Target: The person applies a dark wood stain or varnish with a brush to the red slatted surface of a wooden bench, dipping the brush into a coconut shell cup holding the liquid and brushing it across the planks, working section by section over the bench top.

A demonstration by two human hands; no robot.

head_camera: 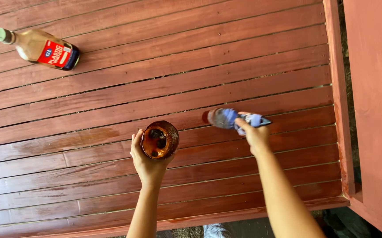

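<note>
My left hand (pixel 146 164) grips a small round container (pixel 160 140) stained orange-brown, seen from above over the red-brown wooden slats (pixel 199 66). To its right, my right hand (pixel 254 134) holds a blue-handled paintbrush (pixel 228 118) whose brown-wet bristles point left, just above a slat. The brush head sits about a hand's width right of the container. Both forearms reach up from the bottom edge.
A plastic bottle (pixel 41 46) with a green cap and red label lies on the slats at the upper left. A glossy wet patch (pixel 67 139) shows on a slat left of the container. A thick red wooden frame (pixel 371 110) runs down the right side.
</note>
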